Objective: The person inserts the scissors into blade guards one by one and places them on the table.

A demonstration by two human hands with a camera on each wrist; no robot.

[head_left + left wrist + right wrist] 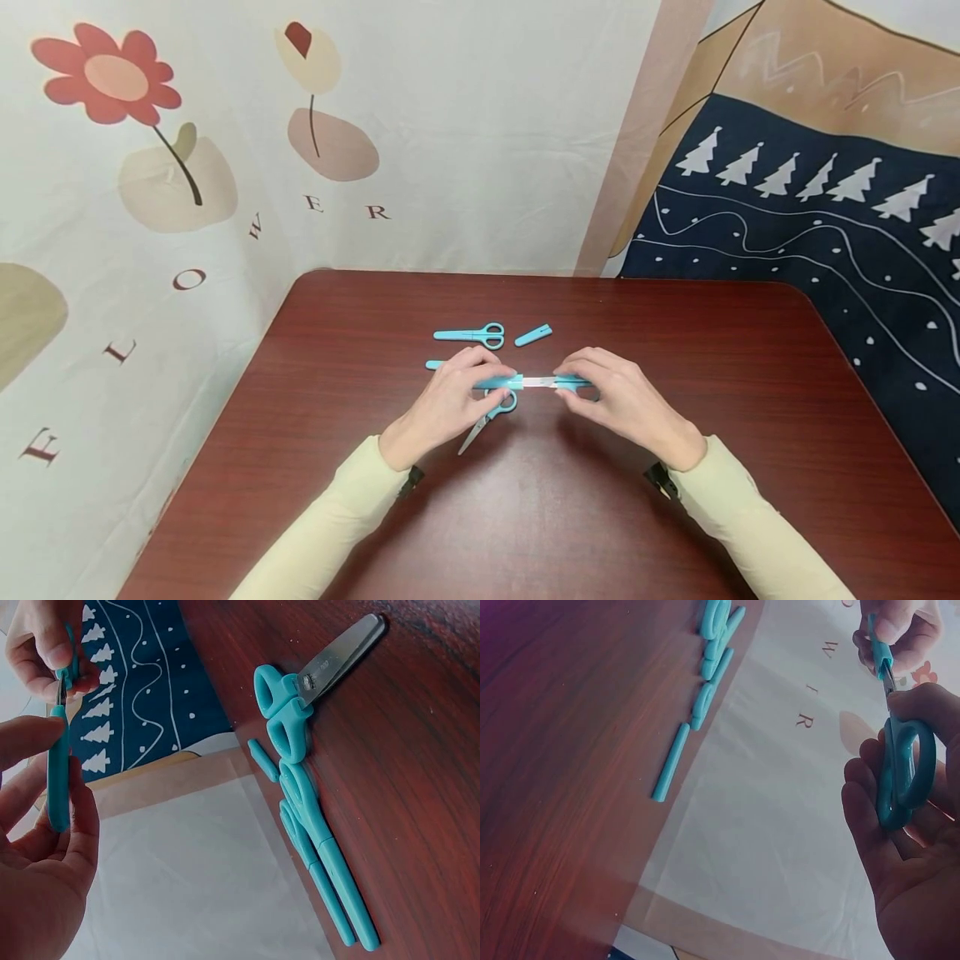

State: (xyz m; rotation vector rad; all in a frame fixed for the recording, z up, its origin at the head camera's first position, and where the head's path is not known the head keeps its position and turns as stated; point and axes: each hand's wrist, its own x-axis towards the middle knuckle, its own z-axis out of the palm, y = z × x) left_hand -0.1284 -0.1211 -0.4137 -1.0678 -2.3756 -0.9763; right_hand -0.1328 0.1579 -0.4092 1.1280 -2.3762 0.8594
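Note:
Above the table, my left hand [453, 398] holds a light-blue scissors sheath [58, 769] between thumb and fingers. My right hand [626, 404] grips a pair of scissors [924, 769] by its light-blue handles, blades pointing toward the left hand. The blade tips are inside the sheath's mouth, while a stretch of bare metal shows between the hands. Beneath the left hand lies an uncovered pair of scissors [330, 664] with blue handles. A sheathed pair [334, 881] is beside it, mostly covered by the left hand in the head view.
Farther back on the dark red table [750, 375] lie another sheathed pair of scissors [461, 336] and a loose blue sheath [533, 336]. Printed cloths [465, 125] hang behind the table's far edge and along its sides.

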